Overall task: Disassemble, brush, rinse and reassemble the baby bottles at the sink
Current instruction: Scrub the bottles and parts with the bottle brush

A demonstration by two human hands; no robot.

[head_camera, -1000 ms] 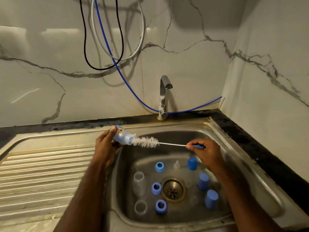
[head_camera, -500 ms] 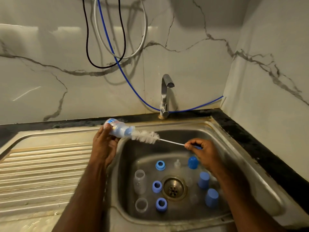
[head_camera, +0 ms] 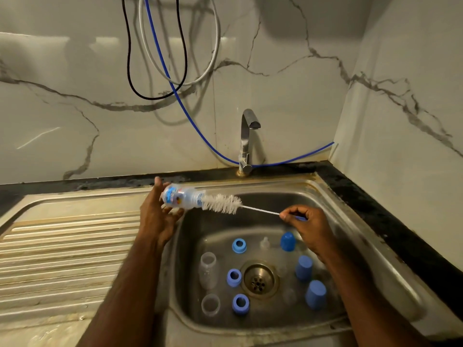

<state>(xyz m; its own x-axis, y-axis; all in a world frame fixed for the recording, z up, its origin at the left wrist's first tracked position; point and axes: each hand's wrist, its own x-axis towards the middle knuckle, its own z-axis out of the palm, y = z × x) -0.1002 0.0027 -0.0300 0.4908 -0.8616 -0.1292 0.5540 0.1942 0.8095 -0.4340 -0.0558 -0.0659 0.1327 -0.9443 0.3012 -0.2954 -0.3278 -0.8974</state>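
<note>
Bottle (head_camera: 181,196) lies sideways in my left hand (head_camera: 156,216), gripped over the sink (head_camera: 370,249) rim. My right hand (head_camera: 307,226) pinches the brush (head_camera: 221,203) handle, bristles at the bottle's mouth. Below in the basin: two clear bottles (head_camera: 208,270), blue caps (head_camera: 316,294), blue rings (head_camera: 234,277) around the drain (head_camera: 259,280).

The sink (head_camera: 325,196) is dull, stained stainless steel; the tap (head_camera: 246,136) shiny metal; the bottle (head_camera: 181,195) clear plastic; the wall (head_camera: 288,96) glossy veined marble.
</note>
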